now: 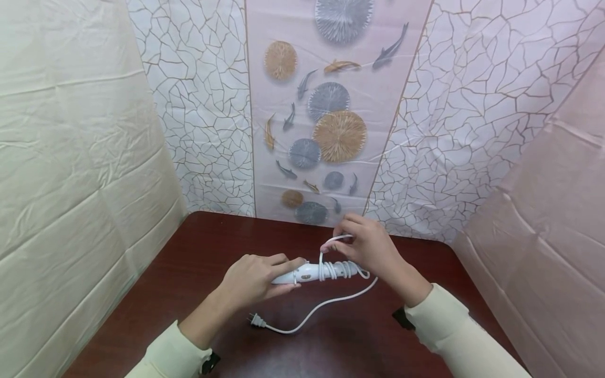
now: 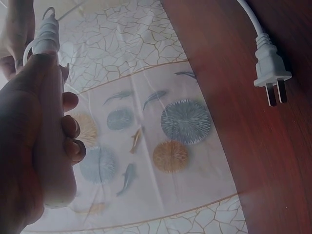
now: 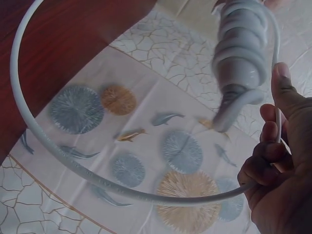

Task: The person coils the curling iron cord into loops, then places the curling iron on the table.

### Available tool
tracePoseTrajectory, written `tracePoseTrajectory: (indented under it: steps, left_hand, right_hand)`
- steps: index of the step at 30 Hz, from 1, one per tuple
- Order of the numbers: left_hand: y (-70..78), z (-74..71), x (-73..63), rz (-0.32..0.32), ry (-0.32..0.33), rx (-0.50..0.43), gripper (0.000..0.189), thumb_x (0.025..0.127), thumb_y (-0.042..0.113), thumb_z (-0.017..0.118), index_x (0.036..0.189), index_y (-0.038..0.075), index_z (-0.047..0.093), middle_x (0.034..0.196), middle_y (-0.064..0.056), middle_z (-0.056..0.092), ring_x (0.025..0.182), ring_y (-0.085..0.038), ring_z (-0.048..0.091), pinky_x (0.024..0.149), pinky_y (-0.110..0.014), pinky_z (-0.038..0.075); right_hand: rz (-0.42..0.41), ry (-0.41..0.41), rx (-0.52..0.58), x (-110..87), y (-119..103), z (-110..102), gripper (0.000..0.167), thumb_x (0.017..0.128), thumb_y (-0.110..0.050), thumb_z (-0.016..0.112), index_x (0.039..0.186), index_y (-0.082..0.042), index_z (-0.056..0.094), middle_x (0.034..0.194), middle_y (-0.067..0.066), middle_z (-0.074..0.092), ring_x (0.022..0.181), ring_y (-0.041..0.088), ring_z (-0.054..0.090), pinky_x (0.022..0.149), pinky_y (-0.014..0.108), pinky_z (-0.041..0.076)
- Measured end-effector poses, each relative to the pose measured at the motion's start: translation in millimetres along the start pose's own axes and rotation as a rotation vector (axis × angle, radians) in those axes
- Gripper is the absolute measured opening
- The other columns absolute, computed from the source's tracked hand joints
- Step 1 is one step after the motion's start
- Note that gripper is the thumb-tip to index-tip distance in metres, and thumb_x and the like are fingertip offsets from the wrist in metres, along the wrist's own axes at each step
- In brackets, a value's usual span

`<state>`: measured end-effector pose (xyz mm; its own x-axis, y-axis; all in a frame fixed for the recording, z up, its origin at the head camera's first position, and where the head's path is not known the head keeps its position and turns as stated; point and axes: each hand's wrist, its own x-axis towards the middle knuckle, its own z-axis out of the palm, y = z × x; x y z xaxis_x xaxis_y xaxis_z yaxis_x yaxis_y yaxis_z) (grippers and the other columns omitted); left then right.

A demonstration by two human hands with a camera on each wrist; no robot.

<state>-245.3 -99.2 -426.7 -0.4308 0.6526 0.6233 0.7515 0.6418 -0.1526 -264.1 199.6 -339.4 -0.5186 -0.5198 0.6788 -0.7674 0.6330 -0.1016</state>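
My left hand grips one end of a white wand-shaped electric appliance, its fingers curled round the body in the left wrist view. A small brownish panel shows on the side. Several turns of white power cord are wound round the other end. My right hand pinches the cord between thumb and fingers, just above the wound part. From there a wide loop of cord hangs in the right wrist view. The loose length curves down to a two-pin plug in front of the appliance.
A dark red-brown table lies under both hands. Behind it hangs a patterned cloth with fish and round shapes. Plain pale cloth walls stand at the left and right sides.
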Motion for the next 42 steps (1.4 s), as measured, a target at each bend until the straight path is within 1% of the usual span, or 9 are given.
tracePoseTrajectory:
  steps: [3, 8, 15, 21, 25, 28, 31, 36, 42]
  left_hand:
    - [0.9, -0.6, 0.4, 0.016, 0.014, 0.003, 0.052, 0.098, 0.054, 0.08, 0.146, 0.035, 0.071, 0.102, 0.015, 0.074, 0.059, -0.007, 0.059, 0.051, -0.029, 0.047]
    - [2.0, -2.1, 2.2, 0.052, 0.045, 0.007, 0.055, 0.096, 0.054, 0.082, 0.147, 0.035, 0.071, 0.104, 0.015, 0.074, 0.061, -0.007, 0.061, 0.051, -0.027, 0.047]
    - [3.7, -2.9, 4.4, 0.097, 0.08, 0.029, 0.058, 0.094, 0.054, 0.084, 0.147, 0.034, 0.071, 0.104, 0.015, 0.074, 0.063, -0.006, 0.061, 0.051, -0.027, 0.047]
    - [4.8, -3.7, 4.6, 0.105, 0.094, 0.047, 0.057, 0.096, 0.055, 0.082, 0.148, 0.035, 0.07, 0.106, 0.015, 0.075, 0.065, -0.005, 0.064, 0.05, -0.025, 0.046]
    - [4.5, -1.8, 5.5, 0.134, 0.149, 0.062, 0.059, 0.094, 0.055, 0.084, 0.147, 0.034, 0.071, 0.106, 0.016, 0.075, 0.066, -0.005, 0.066, 0.049, -0.023, 0.045]
    - [4.2, 0.0, 5.5, 0.146, 0.175, 0.07, 0.059, 0.093, 0.055, 0.085, 0.147, 0.034, 0.071, 0.106, 0.016, 0.075, 0.068, -0.005, 0.068, 0.049, -0.022, 0.045]
    - [4.0, 1.1, 4.9, 0.146, 0.187, 0.081, 0.061, 0.092, 0.056, 0.086, 0.147, 0.034, 0.071, 0.105, 0.016, 0.075, 0.069, -0.005, 0.069, 0.049, -0.021, 0.045]
    - [4.1, 0.4, 4.0, 0.14, 0.192, 0.085, 0.063, 0.089, 0.055, 0.088, 0.146, 0.033, 0.071, 0.105, 0.016, 0.075, 0.07, -0.004, 0.069, 0.049, -0.021, 0.046]
    - [4.1, -0.7, 5.0, 0.116, 0.198, 0.063, 0.059, 0.091, 0.053, 0.087, 0.144, 0.032, 0.072, 0.106, 0.015, 0.075, 0.072, -0.004, 0.07, 0.05, -0.022, 0.048]
  right_hand:
    - [0.016, -0.027, -0.021, 0.2, 4, 3, 0.026, 0.079, -0.013, 0.1, 0.086, -0.015, 0.076, 0.087, -0.004, 0.068, 0.067, 0.011, 0.061, 0.062, 0.031, 0.053]
    - [0.051, -0.082, -0.023, -0.4, 14, 6, 0.03, 0.077, -0.031, 0.103, 0.081, -0.02, 0.075, 0.081, -0.007, 0.066, 0.067, 0.008, 0.055, 0.062, 0.03, 0.049]
    - [0.126, -0.177, 0.098, -3.0, 24, 10, 0.036, 0.075, -0.044, 0.102, 0.075, -0.025, 0.071, 0.075, -0.011, 0.066, 0.065, 0.004, 0.053, 0.061, 0.026, 0.048]
    - [0.172, -0.241, 0.187, -6.8, 32, 15, 0.033, 0.079, -0.04, 0.1, 0.075, -0.024, 0.072, 0.071, -0.014, 0.065, 0.065, 0.004, 0.054, 0.061, 0.025, 0.049]
    - [0.198, -0.282, 0.255, -12.3, 38, 21, 0.029, 0.084, -0.039, 0.097, 0.075, -0.025, 0.073, 0.071, -0.015, 0.065, 0.066, 0.004, 0.054, 0.062, 0.025, 0.048]
    - [0.233, -0.322, 0.325, -18.0, 41, 27, 0.027, 0.09, -0.036, 0.092, 0.074, -0.024, 0.074, 0.071, -0.014, 0.065, 0.065, 0.002, 0.052, 0.062, 0.023, 0.045]
    - [0.224, -0.349, 0.385, -23.6, 40, 33, 0.029, 0.099, -0.024, 0.085, 0.073, -0.021, 0.073, 0.072, -0.011, 0.064, 0.065, 0.001, 0.051, 0.062, 0.022, 0.044]
    - [0.157, -0.338, 0.423, -31.2, 35, 39, 0.034, 0.105, -0.008, 0.072, 0.073, -0.017, 0.068, 0.071, -0.01, 0.057, 0.068, -0.001, 0.049, 0.065, 0.022, 0.043]
    - [0.096, -0.242, 0.424, -38.5, 30, 47, 0.035, 0.103, -0.006, 0.073, 0.073, -0.017, 0.059, 0.067, -0.011, 0.048, 0.064, -0.002, 0.042, 0.06, 0.021, 0.04]
